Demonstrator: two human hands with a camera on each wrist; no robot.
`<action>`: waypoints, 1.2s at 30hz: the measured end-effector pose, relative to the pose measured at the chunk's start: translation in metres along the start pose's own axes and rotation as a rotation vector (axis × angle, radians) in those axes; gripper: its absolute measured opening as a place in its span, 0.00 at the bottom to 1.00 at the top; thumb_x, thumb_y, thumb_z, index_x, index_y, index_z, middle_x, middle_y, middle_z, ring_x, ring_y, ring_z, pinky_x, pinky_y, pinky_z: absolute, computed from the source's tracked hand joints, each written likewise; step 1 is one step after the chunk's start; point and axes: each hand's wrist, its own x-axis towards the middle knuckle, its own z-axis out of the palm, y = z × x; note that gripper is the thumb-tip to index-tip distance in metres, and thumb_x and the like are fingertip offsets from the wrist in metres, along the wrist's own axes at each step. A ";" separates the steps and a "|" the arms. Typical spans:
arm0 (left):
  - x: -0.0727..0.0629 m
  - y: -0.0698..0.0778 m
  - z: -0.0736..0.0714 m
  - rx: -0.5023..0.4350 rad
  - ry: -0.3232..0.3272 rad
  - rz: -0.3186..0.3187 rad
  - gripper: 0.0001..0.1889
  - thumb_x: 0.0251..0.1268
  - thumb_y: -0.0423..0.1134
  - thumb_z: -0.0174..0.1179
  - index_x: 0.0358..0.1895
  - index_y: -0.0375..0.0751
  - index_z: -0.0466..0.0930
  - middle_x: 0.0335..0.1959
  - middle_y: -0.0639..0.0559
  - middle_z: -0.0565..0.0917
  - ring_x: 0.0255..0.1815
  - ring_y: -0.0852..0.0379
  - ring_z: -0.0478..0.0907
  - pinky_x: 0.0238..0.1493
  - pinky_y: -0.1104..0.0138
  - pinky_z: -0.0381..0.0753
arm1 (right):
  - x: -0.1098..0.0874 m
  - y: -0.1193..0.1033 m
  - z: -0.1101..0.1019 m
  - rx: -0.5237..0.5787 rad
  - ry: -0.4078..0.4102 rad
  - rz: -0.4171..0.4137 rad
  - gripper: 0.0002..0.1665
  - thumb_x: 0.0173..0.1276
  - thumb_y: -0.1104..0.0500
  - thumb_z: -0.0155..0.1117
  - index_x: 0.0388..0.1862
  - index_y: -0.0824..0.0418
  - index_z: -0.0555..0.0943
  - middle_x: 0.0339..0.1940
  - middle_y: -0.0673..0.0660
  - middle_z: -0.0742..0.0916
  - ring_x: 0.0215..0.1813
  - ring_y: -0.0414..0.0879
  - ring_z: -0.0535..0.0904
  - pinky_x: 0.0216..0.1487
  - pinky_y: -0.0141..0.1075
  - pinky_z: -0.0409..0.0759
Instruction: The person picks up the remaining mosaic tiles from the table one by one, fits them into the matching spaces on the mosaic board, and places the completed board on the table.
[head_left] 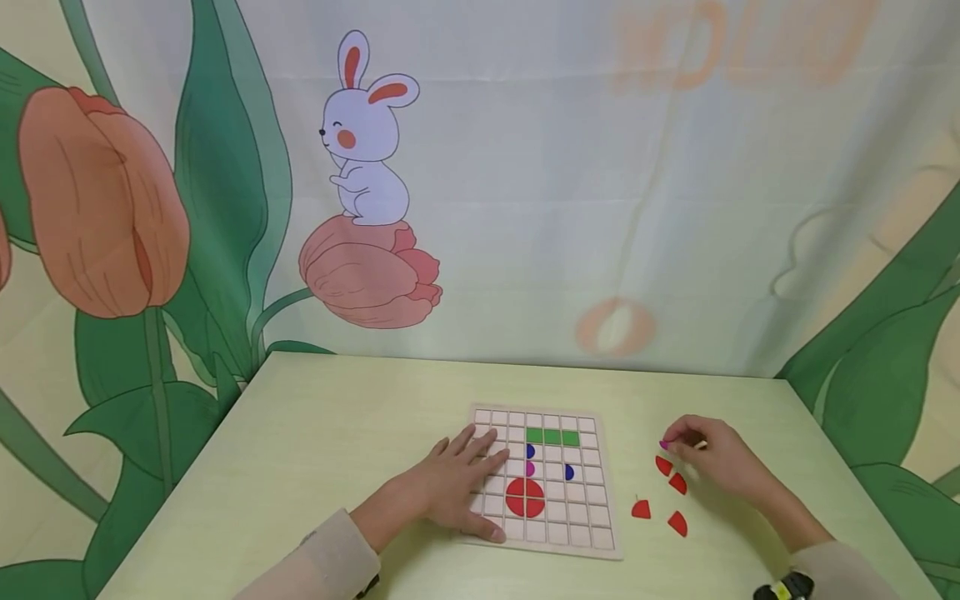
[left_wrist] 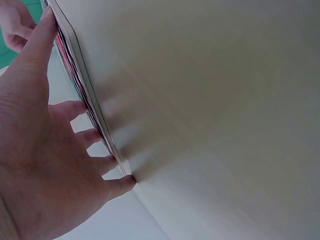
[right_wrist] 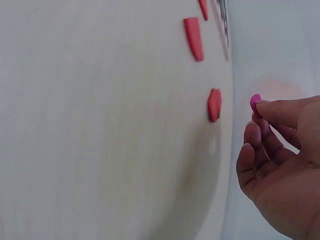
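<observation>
My left hand (head_left: 459, 483) lies spread along the left side of a white gridded board (head_left: 600, 533), fingers on its squares and thumb near its front edge. In the left wrist view, the left hand (left_wrist: 60, 135) has its fingertips at the board's edge. On the board are a green strip (head_left: 552, 437), a red disc of quarter pieces (head_left: 525, 497), two blue half-discs (head_left: 569, 472) and a magenta half-disc (head_left: 530, 469). Right of the board, my right hand (head_left: 716, 454) pinches a small magenta piece (right_wrist: 255, 102) between thumb and finger, just above the table.
Several loose red quarter-disc pieces (head_left: 678, 523) lie on the pale table (head_left: 337, 417) between the board and my right forearm. Behind the table hangs a printed cloth (head_left: 510, 208) with a rabbit and tulips.
</observation>
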 end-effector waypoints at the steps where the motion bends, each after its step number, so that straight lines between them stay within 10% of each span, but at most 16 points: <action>1: 0.000 0.000 0.000 0.000 0.000 -0.001 0.63 0.54 0.86 0.57 0.89 0.60 0.46 0.90 0.50 0.40 0.89 0.40 0.35 0.82 0.37 0.47 | 0.002 -0.004 0.001 -0.001 0.004 0.001 0.05 0.76 0.63 0.69 0.49 0.60 0.85 0.43 0.52 0.88 0.45 0.49 0.81 0.41 0.33 0.82; 36: 0.001 0.000 0.000 -0.002 -0.003 -0.005 0.63 0.53 0.86 0.58 0.88 0.60 0.46 0.90 0.51 0.40 0.89 0.40 0.34 0.82 0.37 0.47 | 0.039 -0.082 0.070 0.004 -0.165 -0.226 0.07 0.73 0.68 0.71 0.38 0.57 0.84 0.34 0.49 0.86 0.40 0.46 0.79 0.43 0.33 0.82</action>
